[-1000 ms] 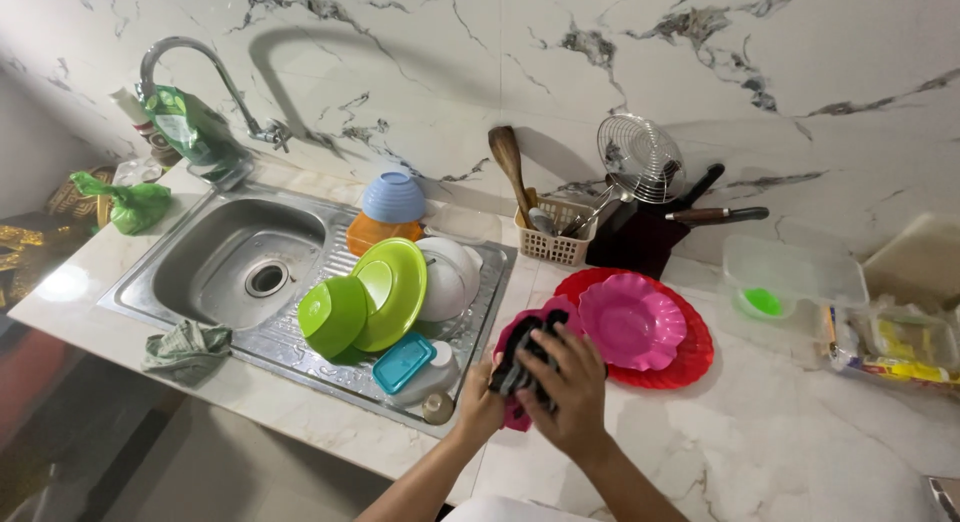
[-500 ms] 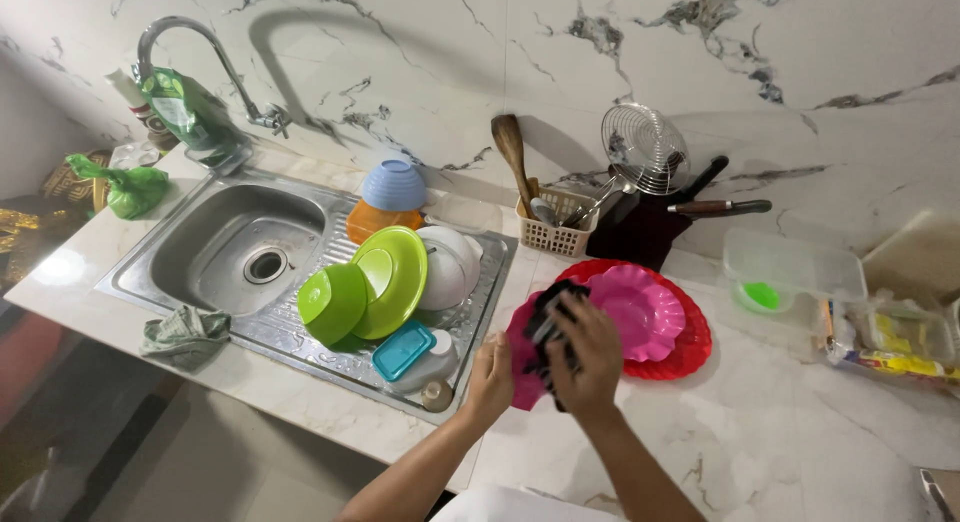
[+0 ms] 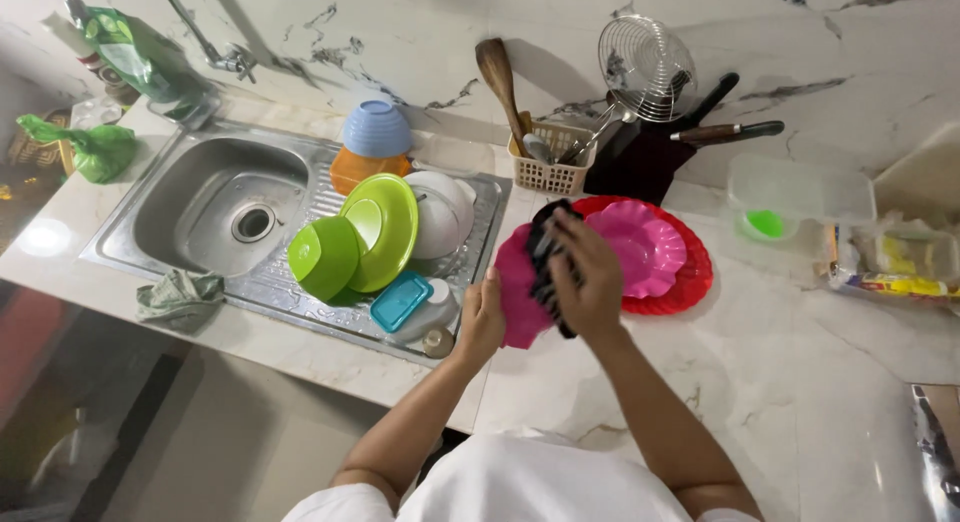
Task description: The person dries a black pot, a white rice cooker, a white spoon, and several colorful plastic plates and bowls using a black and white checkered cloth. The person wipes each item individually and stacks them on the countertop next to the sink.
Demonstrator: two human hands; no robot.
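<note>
— What is sitting in the containers along the marble table (image 3: 800, 382)?

— A steel sink (image 3: 200, 197) is standing with a bare basin, while its draining board is carrying a green bowl (image 3: 322, 257) leaning on a green plate (image 3: 380, 230), a white bowl (image 3: 440, 214), a blue bowl (image 3: 376, 129) resting upside down on an orange one (image 3: 368, 168), and a white tub with a teal lid (image 3: 402, 300). A cream basket (image 3: 552, 162) is holding a wooden spoon (image 3: 498, 77) and metal utensils. A clear lidded box (image 3: 798, 194) is showing something green inside.

— And the hands?

— The left hand (image 3: 482, 317) is gripping the edge of a pink plate (image 3: 515, 292), fingers curled shut around it, holding it tilted just above the table's near edge beside the sink. The right hand (image 3: 585, 282) is pressing a dark cloth (image 3: 548, 262) against that plate's face, fingers closed over the cloth.

— What is lying nearby?

— A scalloped pink dish (image 3: 640, 247) is resting on a red plate (image 3: 690, 272), just beside the right hand.
</note>
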